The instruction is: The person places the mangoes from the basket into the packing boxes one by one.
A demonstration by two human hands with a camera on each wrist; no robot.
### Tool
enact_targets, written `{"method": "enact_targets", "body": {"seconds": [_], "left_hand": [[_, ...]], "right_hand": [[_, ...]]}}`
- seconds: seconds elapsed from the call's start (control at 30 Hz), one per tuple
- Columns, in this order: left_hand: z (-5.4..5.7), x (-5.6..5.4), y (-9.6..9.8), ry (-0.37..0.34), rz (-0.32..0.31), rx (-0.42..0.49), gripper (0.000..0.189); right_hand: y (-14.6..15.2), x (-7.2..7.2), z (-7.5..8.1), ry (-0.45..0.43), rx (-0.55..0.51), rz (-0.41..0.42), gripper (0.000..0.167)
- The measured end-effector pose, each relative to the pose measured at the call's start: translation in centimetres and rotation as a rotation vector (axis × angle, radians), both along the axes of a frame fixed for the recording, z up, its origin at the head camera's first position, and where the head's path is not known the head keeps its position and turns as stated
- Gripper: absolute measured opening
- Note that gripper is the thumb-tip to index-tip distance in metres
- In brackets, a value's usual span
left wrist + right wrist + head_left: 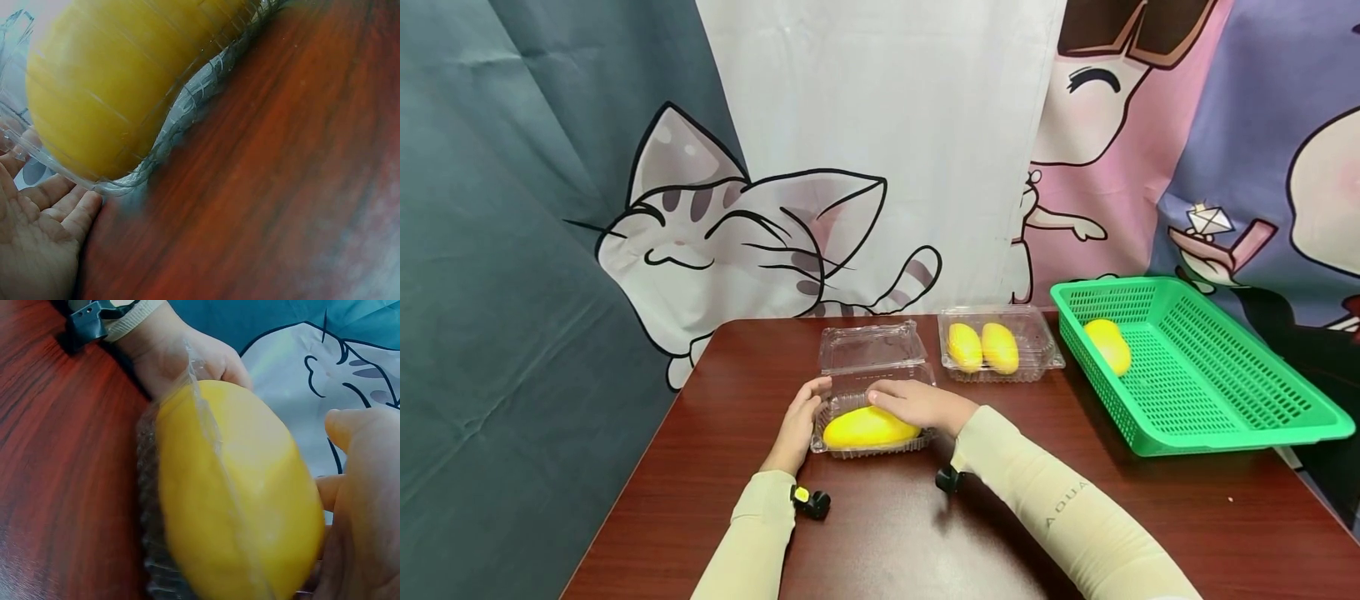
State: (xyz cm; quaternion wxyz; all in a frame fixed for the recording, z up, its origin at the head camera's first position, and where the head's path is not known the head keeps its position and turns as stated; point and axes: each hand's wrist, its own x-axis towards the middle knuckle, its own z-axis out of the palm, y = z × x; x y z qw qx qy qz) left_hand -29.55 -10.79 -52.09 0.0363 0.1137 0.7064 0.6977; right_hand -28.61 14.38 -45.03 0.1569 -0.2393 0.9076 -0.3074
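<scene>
A yellow mango [871, 427] lies lengthwise in a clear plastic clamshell box [842, 452], whose lid [874, 347] is tipped back. My left hand [794, 429] is at the box's left end; in the left wrist view its fingers [81, 212] reach along the outside of the box wall. Above the mango's right part is my right hand [921, 403], its fingers extended toward the left. The right wrist view shows the right thumb [344, 428] apart from the mango [237, 487], with other fingers partly hidden behind the fruit.
Behind to the right stands a second clear box [1037, 342] with two mangoes [982, 347] inside. A green plastic basket [1240, 440] holding one mango [1108, 347] sits on the right of the brown table [865, 542]. A printed cloth [887, 100] hangs behind the table.
</scene>
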Motion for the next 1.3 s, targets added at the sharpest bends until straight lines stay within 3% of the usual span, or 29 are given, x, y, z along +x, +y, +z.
{"method": "enact_targets", "body": {"seconds": [0.17,0.23,0.37,0.57,0.83,1.3], "left_hand": [[1.9,1.1,0.1,0.000,-0.014,-0.015,0.041],[1.5,0.9,0.1,0.004,-0.010,-0.019,0.041],[-0.3,-0.2,0.0,0.013,0.004,-0.005,0.042],[-1.0,-0.3,0.1,0.030,0.019,-0.002,0.042],[-1.2,-0.4,0.1,0.048,0.018,0.001,0.042],[-0.8,-0.1,0.2,0.055,0.019,0.006,0.041]], "right_hand": [[1.0,-0.9,1.2,0.098,-0.011,0.039,0.050],[1.6,-1.2,2.1,0.149,-0.013,0.058,0.044],[3.2,-1.6,4.3,0.274,0.002,0.059,0.033],[7.1,-2.3,7.1,0.440,0.028,-0.052,0.022],[14.2,-3.2,9.1,0.500,0.053,-0.244,0.023],[26.0,-2.6,8.8,0.493,0.167,-0.503,0.025]]}}
